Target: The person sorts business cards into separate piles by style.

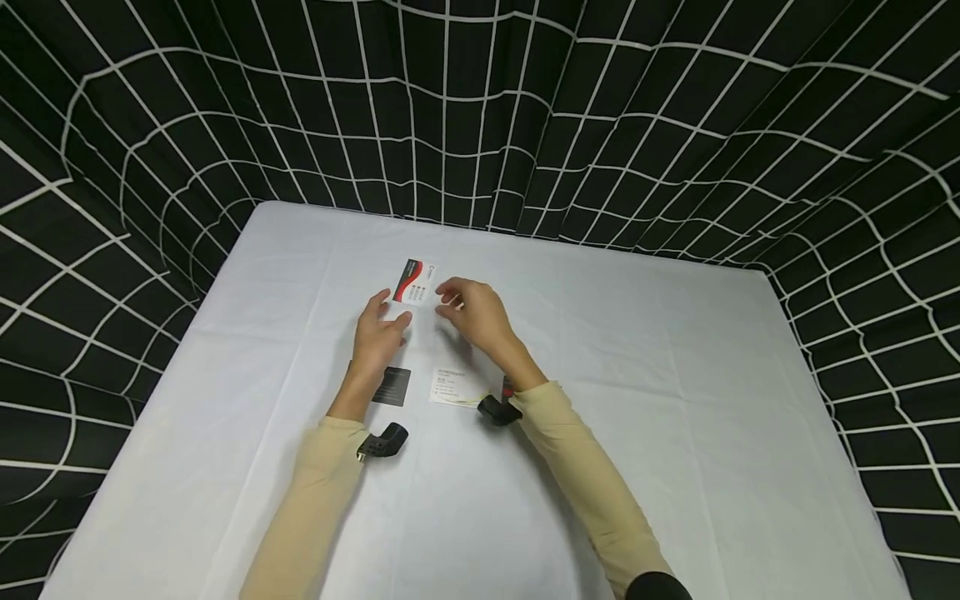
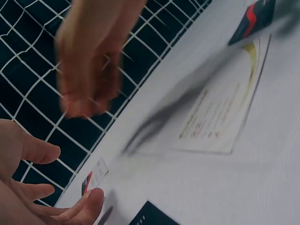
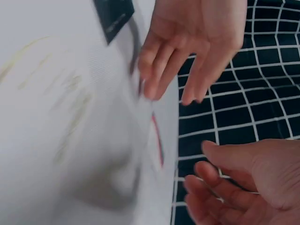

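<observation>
A business card [image 1: 425, 283] in white, black and red lies on the white cloth at the far side, between and just beyond my two hands. My left hand [image 1: 378, 333] is held near the card's lower left, fingers spread and nothing in them. On the card's right, my right hand [image 1: 480, 312] hovers with loosely bent fingers and an empty grasp. Behind the left wrist is a dark grey card [image 1: 393, 387], partly covered. Nearer the right wrist lies a white card with a yellow curve [image 1: 453, 388]; a dark card with red [image 3: 157, 136] shows edge-on in the right wrist view.
The white-covered table [image 1: 645, 400] extends well to the right. Black curtains with a white grid [image 1: 480, 108] hang around its back and sides. Beside the white card, a piece of red and dark card [image 1: 507, 387] peeks out behind the right wrist camera [image 1: 498, 410].
</observation>
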Demonstrator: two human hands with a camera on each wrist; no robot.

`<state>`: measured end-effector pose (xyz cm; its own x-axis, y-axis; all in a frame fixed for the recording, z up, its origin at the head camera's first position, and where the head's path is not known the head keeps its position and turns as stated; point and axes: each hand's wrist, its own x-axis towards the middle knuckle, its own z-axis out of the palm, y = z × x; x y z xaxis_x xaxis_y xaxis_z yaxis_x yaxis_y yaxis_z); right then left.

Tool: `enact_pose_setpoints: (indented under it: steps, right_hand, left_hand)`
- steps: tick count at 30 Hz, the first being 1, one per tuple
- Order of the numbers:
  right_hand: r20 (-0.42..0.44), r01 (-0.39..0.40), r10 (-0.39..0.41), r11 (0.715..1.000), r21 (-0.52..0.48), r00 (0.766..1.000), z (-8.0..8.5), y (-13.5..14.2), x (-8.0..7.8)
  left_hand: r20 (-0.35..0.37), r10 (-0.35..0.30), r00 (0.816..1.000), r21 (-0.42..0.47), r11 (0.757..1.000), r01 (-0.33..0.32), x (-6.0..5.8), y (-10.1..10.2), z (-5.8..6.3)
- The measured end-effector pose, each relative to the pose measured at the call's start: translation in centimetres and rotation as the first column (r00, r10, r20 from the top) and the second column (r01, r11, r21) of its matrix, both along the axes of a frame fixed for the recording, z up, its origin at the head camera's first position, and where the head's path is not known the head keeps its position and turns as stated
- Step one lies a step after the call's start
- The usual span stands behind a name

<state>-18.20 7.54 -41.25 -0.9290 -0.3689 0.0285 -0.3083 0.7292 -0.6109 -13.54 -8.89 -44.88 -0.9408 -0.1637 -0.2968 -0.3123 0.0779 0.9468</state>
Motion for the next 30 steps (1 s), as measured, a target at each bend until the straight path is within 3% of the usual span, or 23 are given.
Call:
enact_pose_setpoints:
  steps: [4, 8, 14, 21, 23, 27, 30]
  right_hand:
    - [-0.026, -0.023, 0.023, 1.000, -0.011, 0.999, 0.2, -2.1, -2.2]
    - [0.020, -0.001, -0.002, 0.994, 0.113, 1.000, -0.7, -3.2, -5.2]
    - [0.105, 0.002, -0.040, 0.939, 0.345, 0.994, -2.4, -4.1, -8.6]
    - [0.147, -0.081, 0.014, 0.887, 0.454, 0.989, -2.4, -5.4, -10.3]
    - [0.184, -0.084, 0.001, 0.893, 0.443, 0.983, -2.2, -5.6, -10.5]
    - [0.248, -0.071, -0.019, 0.934, 0.351, 0.969, -2.2, -5.5, -10.7]
    - [0.266, -0.086, 0.018, 0.965, 0.248, 0.964, -2.4, -5.1, -10.8]
  left_hand:
    - [0.014, -0.012, 1.000, 0.014, 1.000, 0.012, -0.3, 0.2, 0.0]
    - [0.019, -0.023, 1.000, 0.042, 0.999, 0.022, -0.4, 0.3, -0.1]
    - [0.046, -0.012, 0.999, 0.137, 0.991, 0.005, -0.1, 0.6, -0.5]
    - [0.025, -0.033, 0.999, 0.165, 0.986, 0.028, -0.2, 0.9, -0.3]
    - [0.031, -0.032, 0.999, 0.166, 0.986, 0.027, -0.3, 0.9, -0.3]
    - [0.042, -0.010, 0.999, 0.187, 0.982, 0.002, -0.3, 0.5, 0.0]
    - [0.013, 0.035, 0.999, 0.195, 0.980, -0.037, -0.3, 0.1, 0.2]
